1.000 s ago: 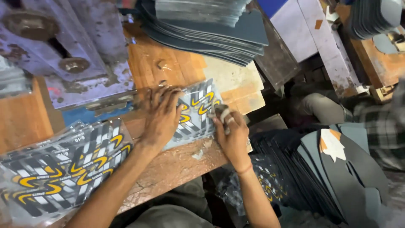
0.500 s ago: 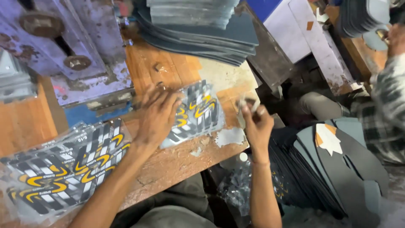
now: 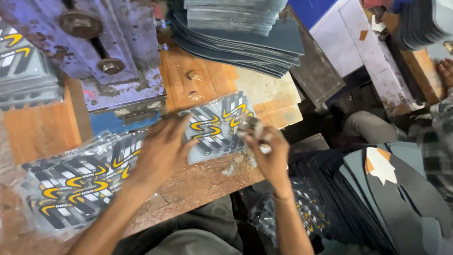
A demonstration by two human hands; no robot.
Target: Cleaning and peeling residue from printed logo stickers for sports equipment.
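Note:
My left hand (image 3: 163, 148) lies flat on a grey printed sheet (image 3: 217, 125) with yellow, black and white arrow-like patterns, pressing it against the wooden bench (image 3: 198, 177). My right hand (image 3: 269, 151) is raised over the sheet's right edge, its fingers pinched on a small pale trimmed scrap (image 3: 252, 126). To the left lies a pile of similar printed sheets (image 3: 75, 182) in clear film.
A purple metal press (image 3: 104, 52) stands at the back left. Dark grey foam sheets (image 3: 240, 33) are stacked behind. More dark cut pieces (image 3: 396, 198) lie at the lower right. A co-worker's plaid sleeve (image 3: 436, 137) and hand (image 3: 444, 71) are at the right edge.
My right hand has lifted off the sheet's right edge and come up with a small scrap pinched in it. My left hand stays pressed on the sheet.

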